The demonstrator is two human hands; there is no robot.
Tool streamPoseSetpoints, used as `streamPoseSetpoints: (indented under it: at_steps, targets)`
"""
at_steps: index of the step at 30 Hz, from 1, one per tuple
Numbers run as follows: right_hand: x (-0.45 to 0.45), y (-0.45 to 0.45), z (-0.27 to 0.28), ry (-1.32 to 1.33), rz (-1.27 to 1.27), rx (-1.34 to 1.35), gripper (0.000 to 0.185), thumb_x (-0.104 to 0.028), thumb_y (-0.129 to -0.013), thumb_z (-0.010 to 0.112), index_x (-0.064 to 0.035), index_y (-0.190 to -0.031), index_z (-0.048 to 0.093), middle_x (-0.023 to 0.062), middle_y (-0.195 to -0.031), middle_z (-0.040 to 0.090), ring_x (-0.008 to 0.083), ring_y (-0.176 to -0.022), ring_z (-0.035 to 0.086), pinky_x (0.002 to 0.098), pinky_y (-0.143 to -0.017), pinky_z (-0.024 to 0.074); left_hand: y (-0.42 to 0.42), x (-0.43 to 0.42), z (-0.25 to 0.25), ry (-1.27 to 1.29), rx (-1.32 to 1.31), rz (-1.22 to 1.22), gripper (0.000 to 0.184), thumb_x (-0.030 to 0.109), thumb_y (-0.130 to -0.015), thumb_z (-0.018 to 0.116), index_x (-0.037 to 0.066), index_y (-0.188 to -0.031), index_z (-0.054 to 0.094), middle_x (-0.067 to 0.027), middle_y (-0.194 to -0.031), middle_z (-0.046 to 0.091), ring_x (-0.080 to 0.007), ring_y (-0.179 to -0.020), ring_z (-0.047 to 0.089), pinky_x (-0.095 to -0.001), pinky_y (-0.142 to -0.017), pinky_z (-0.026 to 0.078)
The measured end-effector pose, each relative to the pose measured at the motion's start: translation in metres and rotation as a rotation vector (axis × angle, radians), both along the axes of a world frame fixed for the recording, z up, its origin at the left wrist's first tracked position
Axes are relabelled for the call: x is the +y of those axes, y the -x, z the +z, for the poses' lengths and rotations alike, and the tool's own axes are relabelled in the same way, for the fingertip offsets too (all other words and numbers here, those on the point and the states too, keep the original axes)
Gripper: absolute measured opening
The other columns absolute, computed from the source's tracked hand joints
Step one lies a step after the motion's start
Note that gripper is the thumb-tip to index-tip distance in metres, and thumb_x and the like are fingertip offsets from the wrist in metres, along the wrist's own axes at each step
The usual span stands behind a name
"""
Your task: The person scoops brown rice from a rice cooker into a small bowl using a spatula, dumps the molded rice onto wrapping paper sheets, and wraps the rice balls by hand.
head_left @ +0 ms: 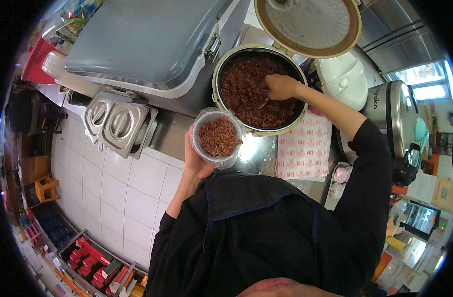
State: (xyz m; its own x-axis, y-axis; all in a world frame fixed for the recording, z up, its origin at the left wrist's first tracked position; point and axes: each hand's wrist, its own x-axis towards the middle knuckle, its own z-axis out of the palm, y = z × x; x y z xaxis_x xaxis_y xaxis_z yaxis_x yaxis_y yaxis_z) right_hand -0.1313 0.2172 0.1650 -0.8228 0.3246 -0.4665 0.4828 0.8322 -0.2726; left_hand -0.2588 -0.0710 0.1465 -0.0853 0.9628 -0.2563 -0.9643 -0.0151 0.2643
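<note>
My left hand [191, 161] grips a round bowl [199, 123] from its left side and underneath. Clear plastic film lines the bowl and hangs over its rim, and reddish-brown cooked rice [219, 137] fills much of it. To the right, touching or nearly touching it, stands an open rice cooker [215, 81] with a dark inner pot of the same rice. My right hand [278, 87] reaches inside with fingers closed around a metal spoon [263, 103], mostly hidden by the fingers and rice. The cooker's hinged lid [313, 22] is tipped back.
Right of the cooker lies a stack of pink printed paper [303, 153]. A white-lidded cooker [341, 81] and a steel Miyako cooker [389, 114] stand beyond. A large grey-lidded box [142, 39] is at upper left, near lidded steel pans [120, 123]. Tiled floor [113, 198] shows below left.
</note>
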Motion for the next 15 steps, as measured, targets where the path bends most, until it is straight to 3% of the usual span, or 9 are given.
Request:
streamPoseSetpoints:
  at_steps: [1, 3, 5, 8, 12, 14, 15]
  targets:
    - [-0.003, 0.001, -0.002, 0.009, 0.001, 0.034, 0.03, -0.024, -0.078, 0.059, -0.0055, -0.1, 0.064, 0.0204, -0.092, 0.064, 0.0353, -0.09, 0.06, 0.0411, -0.081, 0.0472, 0.0, -0.001, 0.0, 0.001, 0.001, 0.004, 0.064, 0.056, -0.09, 0.033, 0.006, -0.128, 0.043, -0.0147, -0.127, 0.049, -0.0321, -0.114, 0.049, -0.0491, -0.097, 0.04]
    - [0.0, 0.001, -0.015, -0.038, 0.006, -0.024, 0.029, -0.026, -0.079, 0.06, -0.0043, -0.098, 0.064, 0.0202, -0.093, 0.063, 0.0346, -0.091, 0.06, 0.0415, -0.08, 0.0467, 0.0, -0.001, -0.001, 0.056, -0.055, 0.021, 0.064, 0.057, -0.09, 0.033, 0.006, -0.128, 0.043, -0.0147, -0.127, 0.048, -0.0327, -0.114, 0.049, -0.0495, -0.096, 0.041]
    - [-0.011, -0.003, 0.003, 0.105, -0.022, 0.1, 0.037, -0.027, -0.077, 0.06, -0.002, -0.105, 0.062, 0.0237, -0.098, 0.062, 0.0364, -0.095, 0.059, 0.0436, -0.08, 0.0469, -0.001, -0.001, 0.0, 0.028, -0.053, 0.018, 0.064, 0.057, -0.09, 0.033, 0.007, -0.128, 0.043, -0.0145, -0.127, 0.048, -0.0327, -0.114, 0.049, -0.0498, -0.096, 0.041]
    - [-0.016, -0.011, -0.001, 0.073, -0.056, 0.186, 0.035, -0.03, -0.079, 0.06, -0.0031, -0.102, 0.063, 0.0239, -0.093, 0.063, 0.0378, -0.091, 0.06, 0.0442, -0.079, 0.0469, 0.0, 0.001, 0.001, -0.025, -0.063, 0.013, 0.063, 0.056, -0.09, 0.033, 0.007, -0.128, 0.043, -0.0139, -0.127, 0.049, -0.0324, -0.114, 0.049, -0.05, -0.096, 0.041]
    - [-0.019, -0.009, 0.006, 0.123, -0.031, 0.109, 0.033, -0.029, -0.081, 0.059, -0.0032, -0.102, 0.063, 0.0236, -0.09, 0.063, 0.0389, -0.088, 0.06, 0.0445, -0.078, 0.0472, 0.002, 0.002, 0.005, 0.029, -0.045, 0.025, 0.062, 0.056, -0.09, 0.033, 0.007, -0.128, 0.044, -0.0131, -0.127, 0.049, -0.0312, -0.115, 0.049, -0.0498, -0.096, 0.041]
    - [-0.022, -0.01, 0.009, 0.105, -0.031, 0.136, 0.023, -0.022, -0.082, 0.056, -0.0007, -0.086, 0.061, 0.021, -0.077, 0.062, 0.0362, -0.077, 0.061, 0.044, -0.069, 0.0457, 0.002, 0.003, 0.003, 0.027, -0.052, 0.039, 0.062, 0.055, -0.09, 0.033, 0.007, -0.128, 0.044, -0.013, -0.127, 0.049, -0.031, -0.115, 0.049, -0.0496, -0.097, 0.041]
    - [-0.024, -0.01, 0.013, 0.106, -0.031, 0.138, 0.023, -0.022, -0.082, 0.056, -0.0007, -0.086, 0.061, 0.021, -0.077, 0.062, 0.0362, -0.077, 0.061, 0.044, -0.069, 0.0457, 0.002, 0.002, 0.002, 0.025, -0.063, 0.052, 0.062, 0.055, -0.09, 0.033, 0.007, -0.128, 0.044, -0.013, -0.127, 0.049, -0.0309, -0.115, 0.049, -0.0495, -0.097, 0.04]
